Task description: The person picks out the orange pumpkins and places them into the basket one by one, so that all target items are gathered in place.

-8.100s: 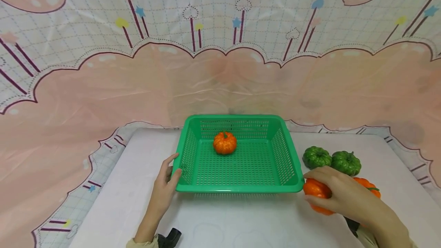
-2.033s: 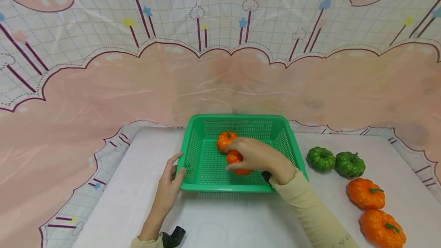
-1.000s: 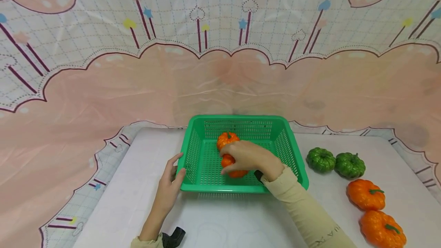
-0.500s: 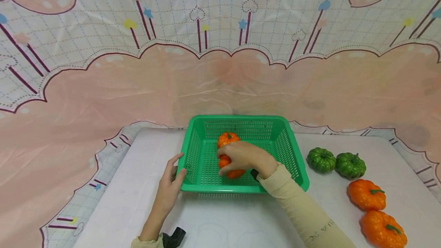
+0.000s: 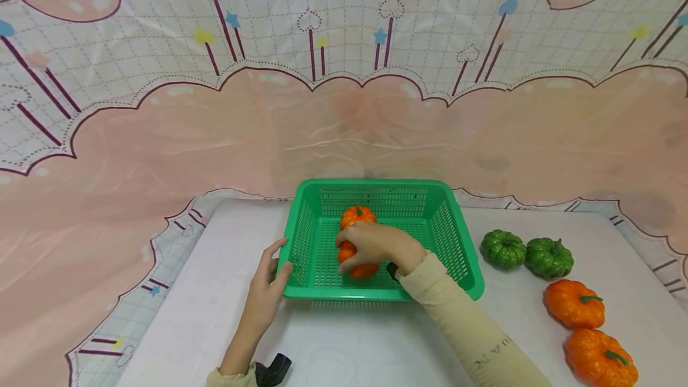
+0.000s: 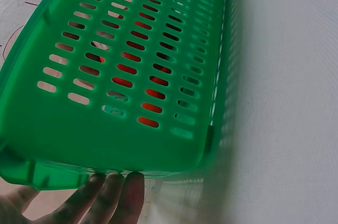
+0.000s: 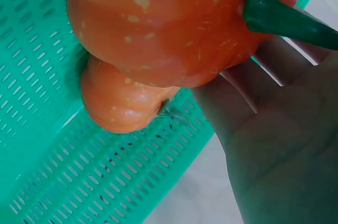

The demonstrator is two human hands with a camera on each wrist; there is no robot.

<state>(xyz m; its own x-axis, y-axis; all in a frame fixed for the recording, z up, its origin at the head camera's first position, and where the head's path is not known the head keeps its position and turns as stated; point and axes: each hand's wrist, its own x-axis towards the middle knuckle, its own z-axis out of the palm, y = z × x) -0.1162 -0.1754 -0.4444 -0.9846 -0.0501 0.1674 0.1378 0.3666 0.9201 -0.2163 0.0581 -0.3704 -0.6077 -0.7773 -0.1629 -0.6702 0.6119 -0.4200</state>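
Note:
In the head view a green plastic basket (image 5: 381, 294) holds two small orange pumpkins. My right hand (image 5: 376, 243) reaches over its front rim and grips the nearer pumpkin (image 5: 362, 270), fingers on the far side and thumb on the near side. The right wrist view shows this pumpkin (image 7: 174, 28) large against the palm, its green stem pointing towards the hand. Just behind it sits the other orange pumpkin (image 5: 357, 215), partly covered by my fingers. My left hand (image 5: 263, 294) holds the basket's left rim; in the left wrist view its fingertips (image 6: 132, 189) lie under the edge.
On the white table (image 5: 344, 345), right of the basket, two green pumpkins (image 5: 502, 249) sit side by side. Nearer are two orange pumpkins, one (image 5: 575, 303) behind the other (image 5: 601, 357). A patterned cloth (image 5: 344, 130) hangs behind the table.
My right hand has brought an orange pumpkin from the table on the right into the basket. Over the last second it has shifted slightly left with it. My left hand stays at the rim.

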